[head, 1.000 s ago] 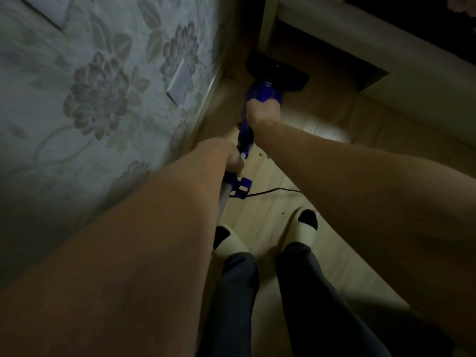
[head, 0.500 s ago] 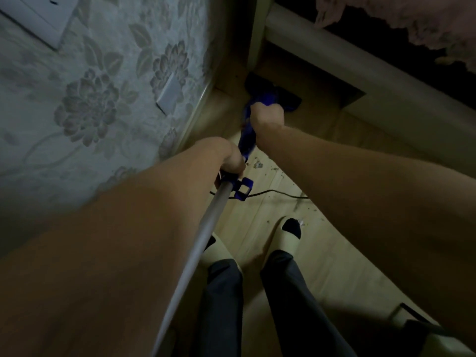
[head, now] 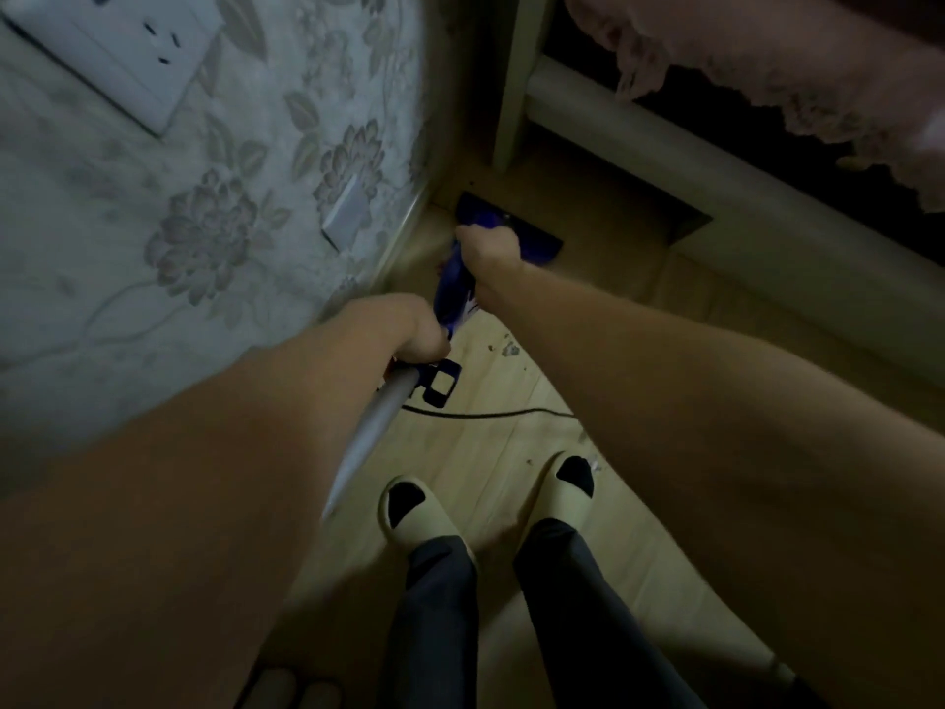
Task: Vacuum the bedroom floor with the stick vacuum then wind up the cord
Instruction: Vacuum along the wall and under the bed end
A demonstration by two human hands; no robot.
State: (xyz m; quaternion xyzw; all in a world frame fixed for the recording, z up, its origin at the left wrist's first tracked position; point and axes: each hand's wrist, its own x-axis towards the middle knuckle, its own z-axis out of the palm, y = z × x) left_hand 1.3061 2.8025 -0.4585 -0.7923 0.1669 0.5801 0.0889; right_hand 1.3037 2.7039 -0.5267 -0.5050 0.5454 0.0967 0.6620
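Both hands (head: 409,330) around stick vacuum (head: 452,294)

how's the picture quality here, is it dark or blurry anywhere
Head view: dim overall, with the brightest patch on the wood floor near the cord; under the bed frame it goes near black; both forearms are soft and smeared at the frame edges; wide-angle bending curves the wall socket.

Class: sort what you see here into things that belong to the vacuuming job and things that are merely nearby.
Job: vacuum, cord, floor, crumbs, left hand, right hand.
Nearby: wall socket, bed frame, bedspread frill, slippers.
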